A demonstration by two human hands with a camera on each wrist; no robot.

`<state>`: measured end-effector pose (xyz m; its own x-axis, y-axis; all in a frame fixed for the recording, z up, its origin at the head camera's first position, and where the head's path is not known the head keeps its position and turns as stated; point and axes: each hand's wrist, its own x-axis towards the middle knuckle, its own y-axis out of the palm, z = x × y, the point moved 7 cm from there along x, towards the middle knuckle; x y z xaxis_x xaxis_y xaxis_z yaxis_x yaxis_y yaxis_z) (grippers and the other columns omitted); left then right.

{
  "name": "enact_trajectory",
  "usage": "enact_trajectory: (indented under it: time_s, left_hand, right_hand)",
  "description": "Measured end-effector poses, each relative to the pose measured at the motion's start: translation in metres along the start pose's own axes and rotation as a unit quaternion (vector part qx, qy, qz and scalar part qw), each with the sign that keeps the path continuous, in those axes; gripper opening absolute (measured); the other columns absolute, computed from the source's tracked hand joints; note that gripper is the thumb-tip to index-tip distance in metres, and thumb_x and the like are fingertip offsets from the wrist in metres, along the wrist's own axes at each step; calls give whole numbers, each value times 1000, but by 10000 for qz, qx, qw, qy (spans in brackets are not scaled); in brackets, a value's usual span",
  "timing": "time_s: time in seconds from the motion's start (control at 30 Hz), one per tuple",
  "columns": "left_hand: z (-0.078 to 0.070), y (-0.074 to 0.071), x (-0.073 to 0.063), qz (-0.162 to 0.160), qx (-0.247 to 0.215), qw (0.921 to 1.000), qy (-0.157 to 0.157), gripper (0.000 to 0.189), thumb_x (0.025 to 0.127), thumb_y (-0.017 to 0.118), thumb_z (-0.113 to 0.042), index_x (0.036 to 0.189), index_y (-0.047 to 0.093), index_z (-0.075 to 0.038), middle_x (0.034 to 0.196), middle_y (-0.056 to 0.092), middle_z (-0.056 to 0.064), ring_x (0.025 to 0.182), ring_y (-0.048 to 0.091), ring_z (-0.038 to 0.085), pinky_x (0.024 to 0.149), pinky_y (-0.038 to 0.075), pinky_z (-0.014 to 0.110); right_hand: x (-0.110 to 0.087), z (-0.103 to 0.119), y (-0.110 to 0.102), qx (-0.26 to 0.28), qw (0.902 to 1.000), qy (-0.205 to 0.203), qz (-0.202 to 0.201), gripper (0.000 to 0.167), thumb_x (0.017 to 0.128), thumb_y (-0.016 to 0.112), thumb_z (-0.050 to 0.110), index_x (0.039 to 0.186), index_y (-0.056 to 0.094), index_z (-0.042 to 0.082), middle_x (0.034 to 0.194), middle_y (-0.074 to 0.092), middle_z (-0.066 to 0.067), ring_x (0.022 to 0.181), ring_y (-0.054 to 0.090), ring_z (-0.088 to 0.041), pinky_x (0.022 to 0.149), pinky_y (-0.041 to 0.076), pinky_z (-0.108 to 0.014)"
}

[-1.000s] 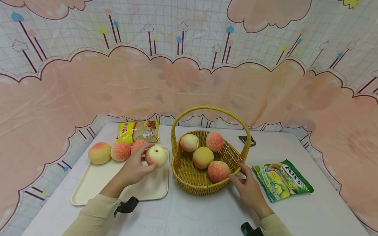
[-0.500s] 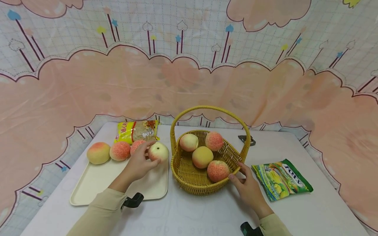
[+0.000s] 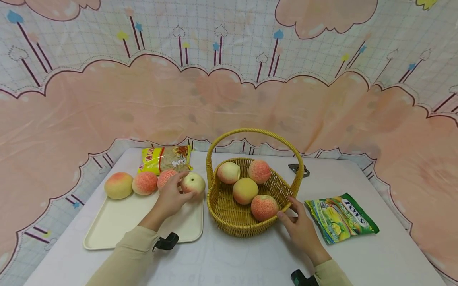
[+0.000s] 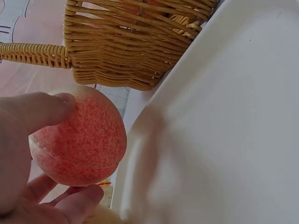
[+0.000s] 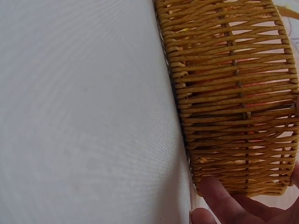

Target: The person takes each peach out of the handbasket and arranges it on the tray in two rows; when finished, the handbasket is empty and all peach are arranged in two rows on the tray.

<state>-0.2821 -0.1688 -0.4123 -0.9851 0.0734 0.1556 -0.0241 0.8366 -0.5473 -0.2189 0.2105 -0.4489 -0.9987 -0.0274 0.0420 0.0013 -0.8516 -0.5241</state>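
My left hand (image 3: 174, 198) holds a pale peach (image 3: 193, 183) with a red blush between thumb and fingers, over the far right corner of the cream tray (image 3: 114, 228). In the left wrist view the peach (image 4: 81, 140) shows its speckled red side, with the thumb on one side and fingertips on the other. My right hand (image 3: 302, 230) grips the right side of a yellow wicker basket (image 3: 236, 229) by its rim. The right wrist view shows fingers against the woven wall (image 5: 233, 116). Inside the basket lie several peaches, a yellow one (image 3: 245, 190) in the middle.
Along the tray's far edge sit a yellow-red fruit (image 3: 118, 185) and two pink peaches (image 3: 144, 183), one partly behind my left hand. A yellow snack bag (image 3: 166, 159) lies behind them. To the right are a green candy bag (image 3: 342, 218) and a small dark object (image 3: 299, 170).
My left hand has carried the pale peach to the right, toward the basket, slowing in the last half second. The right hand and the basket stay in place.
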Motion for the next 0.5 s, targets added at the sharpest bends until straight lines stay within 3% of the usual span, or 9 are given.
enact_trajectory:
  time_s: [0.23, 0.5]
  left_hand:
    - [3, 3, 3, -100, 276, 9994, -193, 73, 84, 80, -12, 146, 43, 3, 142, 45, 28, 121, 49, 40, 99, 44, 53]
    - [5, 8, 5, -111, 403, 9988, -236, 71, 86, 78, -13, 145, 43, 4, 145, 43, 29, 132, 41, 43, 108, 35, 56]
  right_hand:
    - [0, 0, 0, -1, 10000, -3, -8, 68, 101, 60, 37, 155, 27, 11, 149, 37, -33, 112, 63, -39, 77, 57, -43]
    - [0, -1, 0, -11, 10000, 1, 11, 68, 101, 59, 37, 155, 26, 11, 149, 37, -33, 113, 62, -40, 79, 58, -44]
